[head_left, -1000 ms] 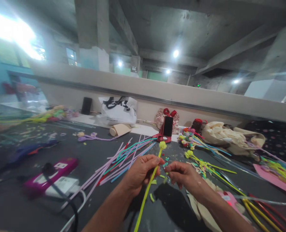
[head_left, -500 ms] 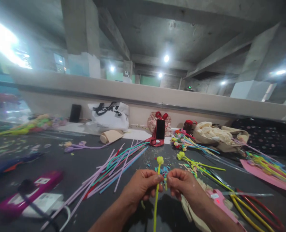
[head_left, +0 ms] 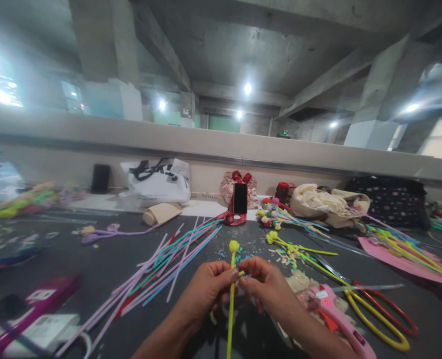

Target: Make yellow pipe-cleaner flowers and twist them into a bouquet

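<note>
My left hand (head_left: 214, 282) pinches a yellow-green stem (head_left: 230, 314) that stands upright and bears a small fuzzy yellow ball (head_left: 234, 246) on top. Close beside it, my right hand (head_left: 260, 284) has its thumb and forefinger closed on a short yellow-green piece (head_left: 241, 273) at the stem. The fingertips of both hands nearly touch. Under my right forearm lies a pink glue gun (head_left: 338, 316) with a small red light. Tiny coloured snippets are scattered on the dark table behind my hands.
Lilac, teal and blue stems (head_left: 157, 269) lie left of centre. Scissors (head_left: 377, 309) with red and yellow handles rest at the right. Behind are a phone (head_left: 240, 198) on a red stand, finished yellow flowers (head_left: 272, 237), a white bag (head_left: 159, 184) and a magenta box (head_left: 52, 299) at left.
My right hand has moved in against the stem, and the short piece now shows between its fingertips. The view has shifted, so most things sit further left and more of the glue gun shows.
</note>
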Demonstrator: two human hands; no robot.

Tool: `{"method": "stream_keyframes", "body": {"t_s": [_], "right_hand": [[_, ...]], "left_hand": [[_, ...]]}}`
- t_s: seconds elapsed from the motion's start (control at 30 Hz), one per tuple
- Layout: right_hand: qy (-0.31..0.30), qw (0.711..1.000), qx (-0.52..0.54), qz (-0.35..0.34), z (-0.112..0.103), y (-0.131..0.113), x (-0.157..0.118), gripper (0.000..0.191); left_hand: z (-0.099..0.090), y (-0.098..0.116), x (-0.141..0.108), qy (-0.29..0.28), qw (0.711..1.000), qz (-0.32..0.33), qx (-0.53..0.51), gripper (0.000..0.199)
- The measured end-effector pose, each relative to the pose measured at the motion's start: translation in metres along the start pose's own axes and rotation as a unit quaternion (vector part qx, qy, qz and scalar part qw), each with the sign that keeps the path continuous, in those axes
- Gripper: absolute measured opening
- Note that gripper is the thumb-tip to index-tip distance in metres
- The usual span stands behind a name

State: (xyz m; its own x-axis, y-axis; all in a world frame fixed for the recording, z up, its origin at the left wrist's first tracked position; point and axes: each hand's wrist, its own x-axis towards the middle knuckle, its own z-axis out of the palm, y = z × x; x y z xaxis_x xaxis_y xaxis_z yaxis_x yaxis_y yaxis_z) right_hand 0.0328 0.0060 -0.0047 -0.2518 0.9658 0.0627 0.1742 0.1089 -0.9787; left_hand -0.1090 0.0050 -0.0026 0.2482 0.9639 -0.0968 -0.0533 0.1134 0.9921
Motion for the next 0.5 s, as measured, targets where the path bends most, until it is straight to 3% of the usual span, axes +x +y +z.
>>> {"method": "stream_keyframes", "body": {"t_s": [0.23, 0.4, 0.5], "right_hand": [[-0.007, 0.998, -0.068, -0.003, 0.002, 0.008, 0.005, 0.006], [-0.021, 0.984, -0.154, -0.084, -0.008, 0.015, 0.0, 0.021], [-0.028, 0.982, -0.167, -0.078, -0.012, 0.014, -0.001, 0.015]], "left_hand": [[-0.009, 0.0, 0.004, 0.019, 1.0, 0.004, -0.002, 0.029], [-0.014, 0.004, 0.003, 0.021, 0.999, 0.002, -0.04, 0.03], [-0.015, 0.004, 0.003, 0.007, 0.999, -0.016, -0.037, 0.032]]}}
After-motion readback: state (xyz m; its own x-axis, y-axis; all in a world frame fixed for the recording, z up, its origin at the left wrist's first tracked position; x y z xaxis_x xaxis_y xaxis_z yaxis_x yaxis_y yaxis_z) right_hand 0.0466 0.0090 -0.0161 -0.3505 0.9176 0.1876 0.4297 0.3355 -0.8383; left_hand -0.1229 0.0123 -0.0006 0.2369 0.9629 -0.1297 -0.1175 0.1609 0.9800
